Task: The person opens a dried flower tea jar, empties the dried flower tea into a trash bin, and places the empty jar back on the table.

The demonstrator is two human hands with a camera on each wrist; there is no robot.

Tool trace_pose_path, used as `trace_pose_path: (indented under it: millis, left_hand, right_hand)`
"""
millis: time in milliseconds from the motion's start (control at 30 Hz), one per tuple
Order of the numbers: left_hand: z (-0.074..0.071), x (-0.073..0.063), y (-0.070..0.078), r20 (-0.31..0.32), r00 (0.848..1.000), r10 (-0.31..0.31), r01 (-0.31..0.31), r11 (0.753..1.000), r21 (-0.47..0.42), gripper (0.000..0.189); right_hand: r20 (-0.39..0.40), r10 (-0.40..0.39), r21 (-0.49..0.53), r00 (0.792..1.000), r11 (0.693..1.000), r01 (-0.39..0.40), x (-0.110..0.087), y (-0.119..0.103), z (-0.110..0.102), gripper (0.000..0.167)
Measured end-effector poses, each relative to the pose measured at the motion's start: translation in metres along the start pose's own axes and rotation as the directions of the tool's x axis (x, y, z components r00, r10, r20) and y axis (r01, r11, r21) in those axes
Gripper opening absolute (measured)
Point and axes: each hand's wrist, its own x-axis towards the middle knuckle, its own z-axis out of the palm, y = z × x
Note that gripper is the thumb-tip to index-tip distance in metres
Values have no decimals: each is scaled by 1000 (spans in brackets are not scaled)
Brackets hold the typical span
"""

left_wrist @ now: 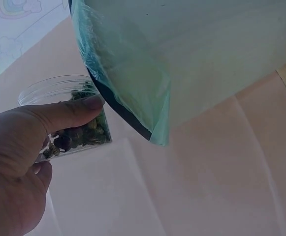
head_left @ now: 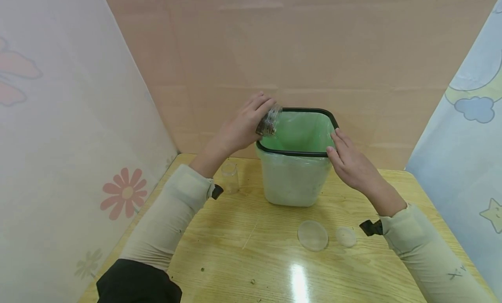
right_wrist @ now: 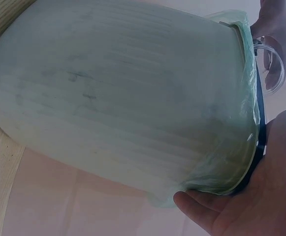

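My left hand [head_left: 251, 122] grips a clear jar [head_left: 270, 120] at the left rim of a pale bin [head_left: 296, 181]. In the left wrist view, the thumb lies across the jar, and dark and greenish dried pieces [left_wrist: 79, 135] show inside it. The jar is tilted, with its mouth toward the bin. A green plastic bag [head_left: 302, 124] lines the bin and folds over under its black rim [head_left: 298, 153]. At the right front corner, my right hand [head_left: 354, 163] rests against the rim with its fingers extended. Some of those fingers [right_wrist: 199, 206] touch the outside of the bag in the right wrist view.
Another clear jar [head_left: 230, 179] stands on the wooden table [head_left: 219, 250], left of the bin. In front of the bin lie a larger round lid [head_left: 312, 235] and a smaller one [head_left: 346, 236]. Small crumbs dot the tabletop. A brown papered wall [head_left: 259, 46] rises behind.
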Motion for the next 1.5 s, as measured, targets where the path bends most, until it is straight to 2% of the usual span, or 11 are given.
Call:
trace_pose_path:
  millis: [333,967,1500]
  left_hand:
    - [1,1,0,-21,1000,23,-23,1000,12,98]
    - [3,2,-1,-68,994,88,-85,996,40,89]
    - [4,2,1,-60,994,90,-88,995,46,87]
  right_hand:
    - [3,-1,12,1000,1000,1,0,-1,-1,69]
    - [3,-5,3,1000,1000,5,2,-2,-1,67]
    - [3,-18,5,1000,1000,18,2,-1,1,67]
